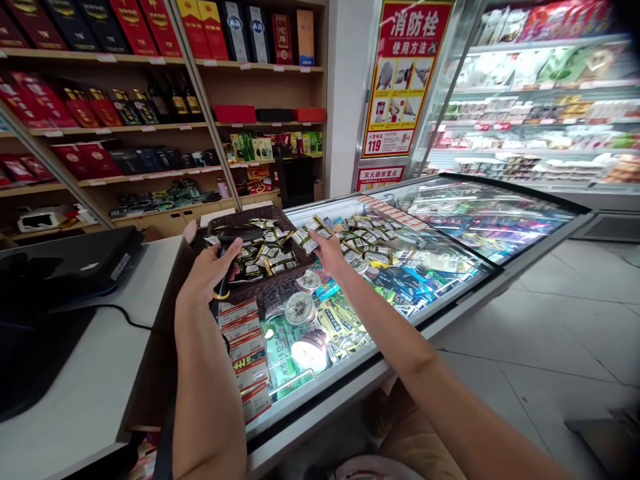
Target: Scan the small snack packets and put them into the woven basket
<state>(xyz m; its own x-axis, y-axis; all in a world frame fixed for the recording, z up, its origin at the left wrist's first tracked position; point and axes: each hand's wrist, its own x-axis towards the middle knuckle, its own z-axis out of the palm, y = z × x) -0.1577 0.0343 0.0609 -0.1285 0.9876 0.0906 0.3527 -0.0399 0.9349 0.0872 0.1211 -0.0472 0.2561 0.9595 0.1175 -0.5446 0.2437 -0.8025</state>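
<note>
My left hand (207, 270) grips a black handheld barcode scanner (236, 235) held over a dark woven basket (253, 220) full of small green and white packets. My right hand (327, 250) holds a few of those small packets (309, 237) at the basket's right rim. The basket rests on the glass lid of a chest freezer (450, 267). More of the same packets (367, 237) lie spread on the glass just right of the basket.
A white counter (100, 373) with a black device (65, 267) and cable is at the left. Shelves of boxed bottles (100, 100) stand behind. A refrigerated display (540, 100) fills the right; a red poster (403, 73) hangs between. Tiled floor lies at lower right.
</note>
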